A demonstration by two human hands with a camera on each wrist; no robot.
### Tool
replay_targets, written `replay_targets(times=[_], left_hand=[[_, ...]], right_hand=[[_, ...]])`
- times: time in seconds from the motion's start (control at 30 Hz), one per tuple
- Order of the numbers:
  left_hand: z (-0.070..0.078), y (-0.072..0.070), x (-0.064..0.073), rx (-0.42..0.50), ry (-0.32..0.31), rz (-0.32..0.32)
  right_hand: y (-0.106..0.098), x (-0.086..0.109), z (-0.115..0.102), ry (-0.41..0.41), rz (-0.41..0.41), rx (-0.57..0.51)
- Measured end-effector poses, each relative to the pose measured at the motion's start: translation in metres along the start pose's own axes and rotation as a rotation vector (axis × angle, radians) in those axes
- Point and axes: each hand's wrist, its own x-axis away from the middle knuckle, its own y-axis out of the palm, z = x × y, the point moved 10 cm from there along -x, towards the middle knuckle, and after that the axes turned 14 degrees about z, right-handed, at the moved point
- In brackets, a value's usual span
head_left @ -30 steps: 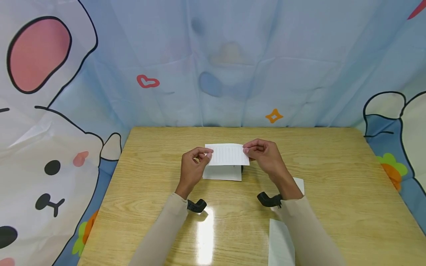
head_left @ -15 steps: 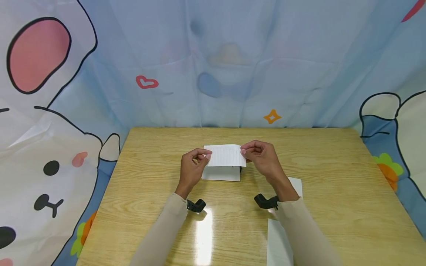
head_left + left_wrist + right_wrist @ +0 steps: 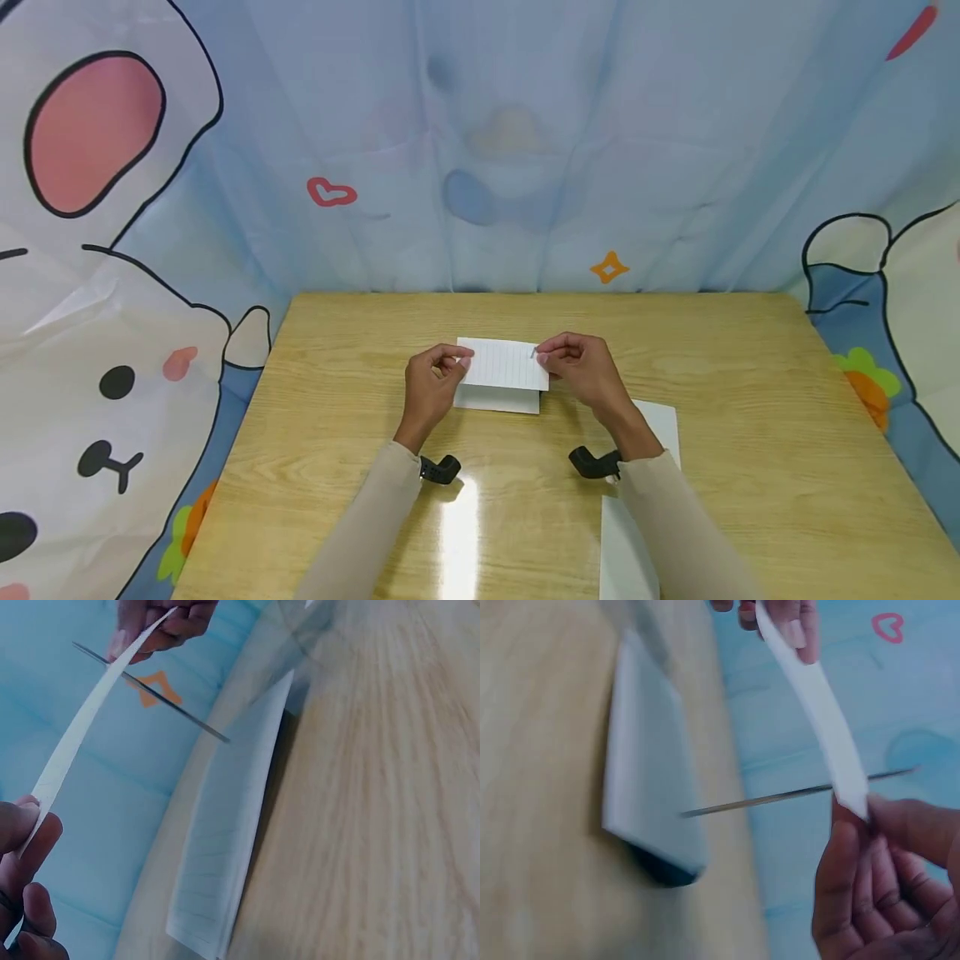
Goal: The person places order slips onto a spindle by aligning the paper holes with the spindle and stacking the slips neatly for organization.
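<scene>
Lined slip (image 3: 498, 363) on spike (image 3: 180, 710), over lower ppr (image 3: 497, 401) & dk base (image 3: 662, 871).
L hand (image 3: 431, 387) + R hand (image 3: 591, 375) ea. pinch one end; spike pokes up thru slip.

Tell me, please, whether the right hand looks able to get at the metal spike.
Probably yes: the right hand pinches the held sheet close beside the metal spike, whose tip shows uncovered beyond that sheet.

Head view — downward, wrist views — close, sharing paper (image 3: 501, 365)
</scene>
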Motion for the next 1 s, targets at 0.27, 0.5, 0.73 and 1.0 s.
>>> replay_targets(times=[0.27,0.5,0.73,1.0], left_hand=[[-0.015,0.000,0.006,-0.048,-0.038,-0.015],[-0.026,0.000,0.009,-0.099,-0.055,-0.030],[-0.035,0.000,0.012,-0.173,-0.071,-0.053],[-0.043,0.001,0.015,-0.295,-0.050,-0.084]], right_hand=[[0.005,0.004,0.023,0.008,0.000,-0.012],[0.007,0.003,0.039,0.063,0.024,0.075],[0.009,0.004,0.047,0.057,0.055,0.234],[0.015,0.007,0.047,0.028,0.048,0.376]])
